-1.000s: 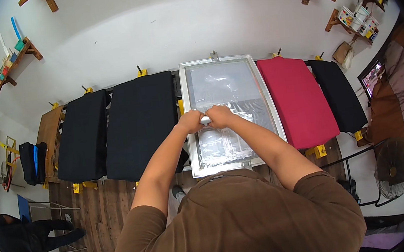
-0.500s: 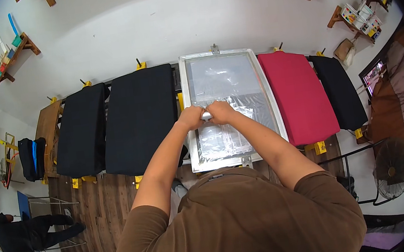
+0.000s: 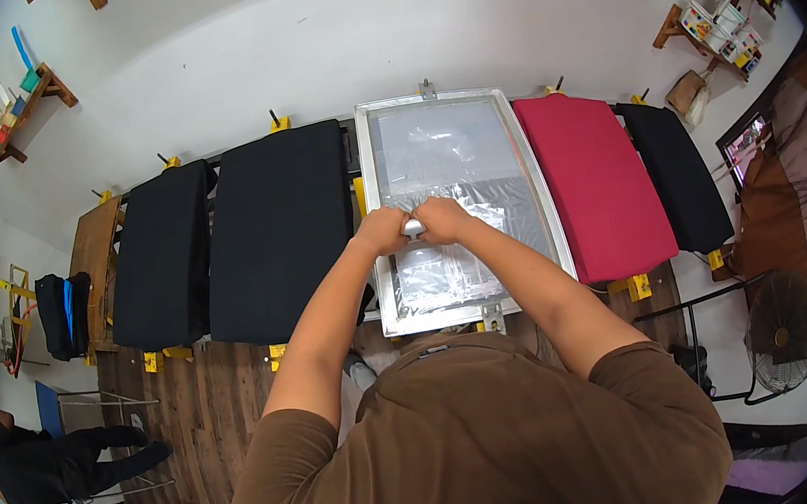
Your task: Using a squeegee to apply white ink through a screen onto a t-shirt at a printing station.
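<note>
A screen-printing frame (image 3: 384,290) with a silver metal rim lies in front of me, clamped at its far and near ends. Its mesh (image 3: 446,146) looks pale in the far half and darker and shiny in the near half. My left hand (image 3: 383,231) and my right hand (image 3: 442,220) meet over the middle of the mesh, fingers closed around a squeegee (image 3: 413,231). Only a short silver-grey piece of it shows between my fists; its blade is hidden. Both arms reach forward, nearly straight.
Black-covered boards (image 3: 286,236) stand left of the frame, a red-covered board (image 3: 597,188) and another black one (image 3: 679,178) right. Yellow brackets (image 3: 639,288) stick out below. A fan (image 3: 781,332) stands at right. A person in dark clothes (image 3: 57,466) is at far left.
My hands have come slightly nearer along the mesh, still closed on the squeegee. The view has shifted a little. At far left, the other person's arm has gone up.
</note>
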A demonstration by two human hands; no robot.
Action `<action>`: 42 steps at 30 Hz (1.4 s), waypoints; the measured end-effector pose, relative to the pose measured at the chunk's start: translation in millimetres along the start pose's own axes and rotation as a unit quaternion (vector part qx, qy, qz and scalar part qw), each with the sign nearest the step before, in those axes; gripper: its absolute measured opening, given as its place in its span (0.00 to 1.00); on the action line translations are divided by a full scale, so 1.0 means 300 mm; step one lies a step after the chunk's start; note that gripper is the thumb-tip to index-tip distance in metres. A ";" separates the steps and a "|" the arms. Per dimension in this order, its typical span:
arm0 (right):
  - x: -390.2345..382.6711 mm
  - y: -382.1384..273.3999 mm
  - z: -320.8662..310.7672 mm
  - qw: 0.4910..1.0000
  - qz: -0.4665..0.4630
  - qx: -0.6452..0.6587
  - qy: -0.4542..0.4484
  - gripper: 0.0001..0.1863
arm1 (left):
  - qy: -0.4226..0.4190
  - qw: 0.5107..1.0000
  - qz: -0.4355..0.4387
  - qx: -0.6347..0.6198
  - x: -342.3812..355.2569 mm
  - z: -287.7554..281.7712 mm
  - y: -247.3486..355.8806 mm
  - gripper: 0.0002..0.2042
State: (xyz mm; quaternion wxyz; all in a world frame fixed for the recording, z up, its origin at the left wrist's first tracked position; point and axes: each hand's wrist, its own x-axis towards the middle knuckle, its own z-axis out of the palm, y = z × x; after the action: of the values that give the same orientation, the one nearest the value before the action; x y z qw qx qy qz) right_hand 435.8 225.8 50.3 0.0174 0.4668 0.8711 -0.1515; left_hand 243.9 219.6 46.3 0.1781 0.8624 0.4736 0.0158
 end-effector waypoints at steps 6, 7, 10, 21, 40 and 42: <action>-0.027 -0.015 -0.002 1.000 -0.004 0.004 -0.003 0.14 | 0.004 1.000 0.003 0.002 -0.019 0.021 0.006 0.12; -0.033 -0.016 0.001 1.000 -0.005 0.006 -0.007 0.14 | 0.001 1.000 0.005 0.001 -0.022 0.024 0.010 0.12; -0.046 -0.020 0.009 1.000 -0.003 0.003 -0.008 0.14 | 0.005 1.000 0.001 -0.004 -0.034 0.030 0.022 0.11; -0.123 -0.062 0.034 1.000 -0.004 0.020 -0.002 0.13 | 0.008 1.000 0.022 0.010 -0.109 0.053 0.063 0.12; -0.261 -0.113 0.095 0.997 -0.038 0.062 0.013 0.12 | 0.040 0.998 0.038 -0.007 -0.241 0.110 0.156 0.10; -0.269 -0.121 0.100 0.997 -0.039 0.064 0.010 0.12 | 0.050 0.998 0.040 -0.009 -0.253 0.133 0.152 0.10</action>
State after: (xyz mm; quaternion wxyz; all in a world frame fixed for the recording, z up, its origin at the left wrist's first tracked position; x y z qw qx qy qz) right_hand 448.1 133.4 44.5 -0.0270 0.4342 0.8771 -0.2034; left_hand 246.9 123.3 34.3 0.1614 0.8769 0.4473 0.0707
